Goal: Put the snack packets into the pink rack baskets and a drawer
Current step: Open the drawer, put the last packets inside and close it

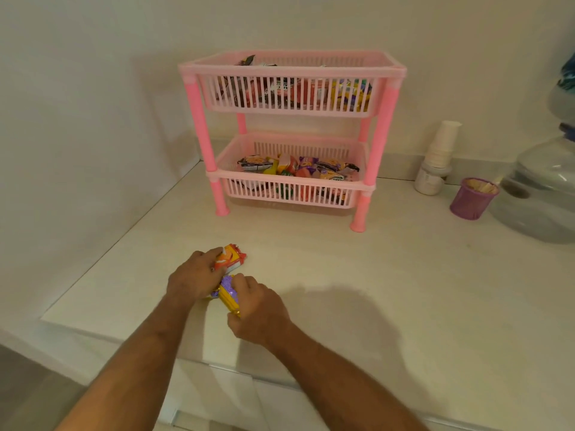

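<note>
Packets: orange-and-white foil snack packet [231, 259] and purple-and-yellow foil snack packet [229, 294], low over the pale countertop [389, 290]
Left hand [195, 276]: fingers grasping the orange packet
Right hand [259, 309]: fingers clenched around the purple-and-yellow packet
Rack: pink plastic two-tier rack [291, 138] behind, both baskets holding packets

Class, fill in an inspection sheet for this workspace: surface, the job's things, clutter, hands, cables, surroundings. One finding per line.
Surface: pale countertop, mostly bare.
Job's things: pink rack at the back; top basket and bottom basket both hold packets. Orange packet and purple-yellow packet at the front.
Clutter: stacked paper cups, purple cup, large water bottle to the right.
Hands: left hand on the orange packet; right hand grips the purple-yellow packet.
Cables: nothing seen.
Surroundings: plain walls; white cabinet fronts below.
</note>
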